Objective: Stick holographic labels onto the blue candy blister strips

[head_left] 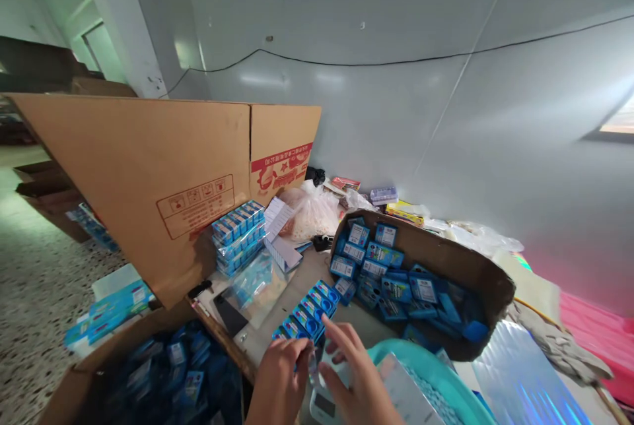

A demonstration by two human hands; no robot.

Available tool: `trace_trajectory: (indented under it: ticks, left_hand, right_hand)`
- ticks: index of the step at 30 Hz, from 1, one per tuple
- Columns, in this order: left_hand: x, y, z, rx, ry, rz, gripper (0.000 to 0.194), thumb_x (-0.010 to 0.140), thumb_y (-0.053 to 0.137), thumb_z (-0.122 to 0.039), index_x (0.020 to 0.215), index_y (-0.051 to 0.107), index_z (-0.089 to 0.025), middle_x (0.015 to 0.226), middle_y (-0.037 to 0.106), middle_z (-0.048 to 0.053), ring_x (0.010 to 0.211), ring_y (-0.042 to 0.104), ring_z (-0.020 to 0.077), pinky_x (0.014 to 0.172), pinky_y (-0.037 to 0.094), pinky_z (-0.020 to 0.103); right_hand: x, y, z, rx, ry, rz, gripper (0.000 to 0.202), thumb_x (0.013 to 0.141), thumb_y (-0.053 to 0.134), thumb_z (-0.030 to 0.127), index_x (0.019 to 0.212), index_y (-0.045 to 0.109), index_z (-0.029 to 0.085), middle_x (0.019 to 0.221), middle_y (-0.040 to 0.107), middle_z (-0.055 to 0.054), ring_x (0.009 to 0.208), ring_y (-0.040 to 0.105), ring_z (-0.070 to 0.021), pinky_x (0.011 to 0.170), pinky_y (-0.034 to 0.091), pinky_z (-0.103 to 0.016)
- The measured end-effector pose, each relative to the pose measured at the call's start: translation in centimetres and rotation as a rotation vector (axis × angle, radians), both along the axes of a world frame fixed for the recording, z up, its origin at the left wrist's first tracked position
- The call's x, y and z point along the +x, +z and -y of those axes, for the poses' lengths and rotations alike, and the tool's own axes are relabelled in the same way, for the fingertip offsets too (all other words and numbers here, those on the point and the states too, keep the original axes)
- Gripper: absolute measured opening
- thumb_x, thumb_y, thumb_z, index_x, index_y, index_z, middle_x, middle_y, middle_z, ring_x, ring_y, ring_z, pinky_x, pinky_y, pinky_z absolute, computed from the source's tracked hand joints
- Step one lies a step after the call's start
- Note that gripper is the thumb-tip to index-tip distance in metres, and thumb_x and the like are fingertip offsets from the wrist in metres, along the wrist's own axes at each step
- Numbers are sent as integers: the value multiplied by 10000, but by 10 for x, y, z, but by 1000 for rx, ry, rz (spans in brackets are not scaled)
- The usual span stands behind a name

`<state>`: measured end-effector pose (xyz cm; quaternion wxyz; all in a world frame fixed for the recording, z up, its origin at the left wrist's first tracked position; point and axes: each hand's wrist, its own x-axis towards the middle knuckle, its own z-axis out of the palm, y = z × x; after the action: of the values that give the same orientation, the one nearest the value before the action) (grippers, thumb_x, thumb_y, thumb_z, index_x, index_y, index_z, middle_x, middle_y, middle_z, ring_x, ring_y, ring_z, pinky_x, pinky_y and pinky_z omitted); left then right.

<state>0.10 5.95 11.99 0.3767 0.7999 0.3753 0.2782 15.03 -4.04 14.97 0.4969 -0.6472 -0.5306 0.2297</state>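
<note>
A double row of small blue boxes (308, 314) lies on the table just beyond my hands. My left hand (282, 375) is closed at the near end of the row, its thumb and fingers pinched together. A shiny, clear-looking bit shows at its fingertips, too small to name. My right hand (356, 372) has its fingers apart and curved, with the index fingertip at the near right corner of the boxes. Under the right hand sits a white device with a small grey display (325, 405), partly covered.
An open carton of loose blue boxes (495, 339) stands right; another open carton (74, 389) is lower left. Wrapped blue packs (238, 237) are stacked by a tall cardboard panel (123, 161). A turquoise basket (396, 347), dark phone (230, 313) and plastic bag (317, 210) lie around.
</note>
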Motion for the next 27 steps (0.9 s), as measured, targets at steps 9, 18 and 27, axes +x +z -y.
trace_trajectory:
  ticks: [9, 18, 27]
  left_hand:
    - [-13, -12, -6, -460, 203, 232, 448, 789, 659, -621, 933, 738, -205, 870, 802, 81, 777, 740, 258, 753, 578, 341]
    - [-19, -42, -17, -523, 137, 117, 496, 817, 607, -643, 948, 719, -178, 905, 791, 112, 880, 734, 288, 844, 570, 397]
    - [-18, -77, -36, -100, 185, -63, 329, 885, 538, -490, 835, 702, -209, 1340, 654, 208, 1280, 610, 331, 1108, 452, 541]
  right_hand:
    - [-5, -32, -23, -309, -28, -532, 757, 708, 753, 553, 1311, 543, 146, 904, 647, -35, 727, 605, -189, 680, 473, -323]
    - [-26, -62, -29, -489, 6, -277, 241, 819, 571, 330, 621, 550, 193, 547, 535, 32, 536, 482, -130, 529, 310, -267]
    - [-31, -130, -51, -658, -77, -409, 191, 851, 566, 301, 696, 557, 189, 580, 579, 4, 541, 495, -148, 564, 321, -290]
